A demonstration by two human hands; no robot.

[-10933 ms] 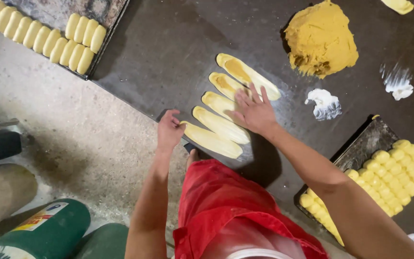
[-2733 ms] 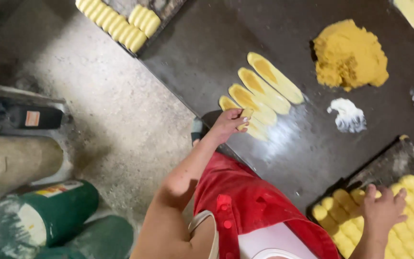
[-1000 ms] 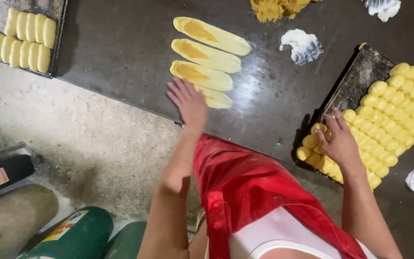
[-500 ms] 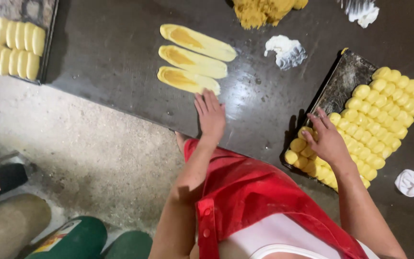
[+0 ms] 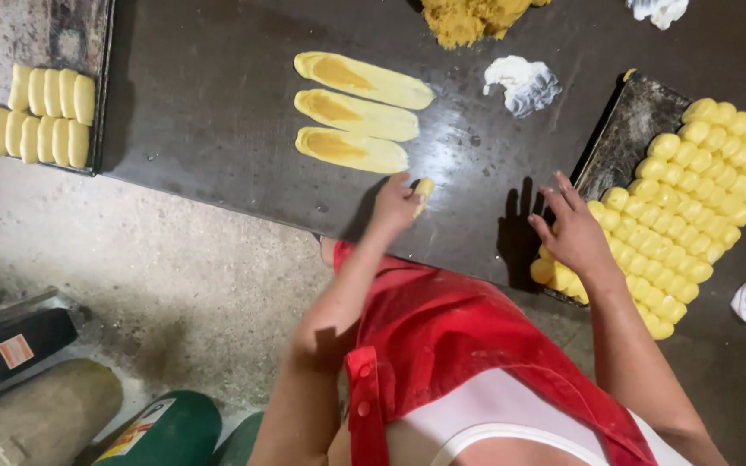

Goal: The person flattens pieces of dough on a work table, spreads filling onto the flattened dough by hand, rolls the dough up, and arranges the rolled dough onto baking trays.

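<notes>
On the dark table (image 5: 218,103), just below three flattened strips (image 5: 351,148), the left hand (image 5: 397,205) pinches a dough roll (image 5: 424,189) while the right hand (image 5: 573,233), fingers spread, rests on the tray (image 5: 632,121) rolls (image 5: 692,198), so a hard squeeze could dent that soft piece imo.

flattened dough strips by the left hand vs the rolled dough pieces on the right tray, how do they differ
The flattened dough strips are long, flat ovals with a darker filling streak; the rolled dough pieces are short, plump and closed. The three strips lie apart on the bare dark table; the many rolls sit packed in rows on a tray. Both are pale yellow dough.
</notes>
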